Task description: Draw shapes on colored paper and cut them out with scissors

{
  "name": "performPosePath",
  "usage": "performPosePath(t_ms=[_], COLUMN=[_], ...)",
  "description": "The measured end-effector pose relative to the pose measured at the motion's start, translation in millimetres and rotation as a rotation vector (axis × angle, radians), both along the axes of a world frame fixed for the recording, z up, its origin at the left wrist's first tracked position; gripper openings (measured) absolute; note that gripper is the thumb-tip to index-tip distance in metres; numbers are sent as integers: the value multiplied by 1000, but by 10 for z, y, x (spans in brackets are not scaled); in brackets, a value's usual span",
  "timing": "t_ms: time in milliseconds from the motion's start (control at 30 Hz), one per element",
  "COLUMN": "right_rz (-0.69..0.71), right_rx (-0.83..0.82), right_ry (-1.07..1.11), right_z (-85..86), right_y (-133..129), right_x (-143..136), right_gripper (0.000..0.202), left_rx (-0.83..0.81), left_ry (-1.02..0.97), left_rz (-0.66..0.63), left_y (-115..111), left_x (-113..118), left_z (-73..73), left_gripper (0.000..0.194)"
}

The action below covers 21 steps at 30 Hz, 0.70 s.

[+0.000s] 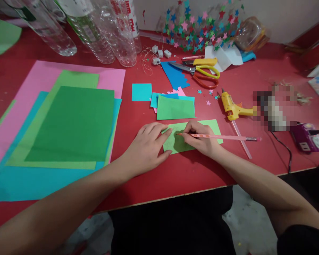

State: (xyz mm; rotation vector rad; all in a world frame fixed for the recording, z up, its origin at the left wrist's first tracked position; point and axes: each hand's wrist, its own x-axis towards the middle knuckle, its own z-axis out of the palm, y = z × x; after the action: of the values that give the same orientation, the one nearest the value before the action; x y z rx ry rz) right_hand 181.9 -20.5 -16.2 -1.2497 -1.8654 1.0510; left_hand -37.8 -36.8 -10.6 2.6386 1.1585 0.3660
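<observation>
A light green strip of paper lies on the red table near its front edge, with faint pencil marks on its left part. My right hand is closed round a pink pencil, its point against the strip and its eraser end toward the right. Flat at the strip's left end rests my left hand, fingers spread, the tips on the paper. Just beyond the strip sits a small pile of cut pieces with a green rectangle on top. A turquoise square lies left of that pile.
Large coloured sheets are stacked at left. Plastic bottles stand behind. Scissors, a yellow cutter and a yellow glue gun lie to the right, near a purple power socket. A star-filled clear container is at the back.
</observation>
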Motion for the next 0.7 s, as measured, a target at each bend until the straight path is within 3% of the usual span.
performPosePath(t_ms=[700], right_rz=[63], right_rx=[-34], right_ry=[-112], right_z=[68], right_y=[2], right_x=[41], right_gripper=[15], left_rx=[7], left_ry=[-10], left_rz=[-8], left_y=[1], left_x=[-12], left_z=[-12], left_gripper=[53])
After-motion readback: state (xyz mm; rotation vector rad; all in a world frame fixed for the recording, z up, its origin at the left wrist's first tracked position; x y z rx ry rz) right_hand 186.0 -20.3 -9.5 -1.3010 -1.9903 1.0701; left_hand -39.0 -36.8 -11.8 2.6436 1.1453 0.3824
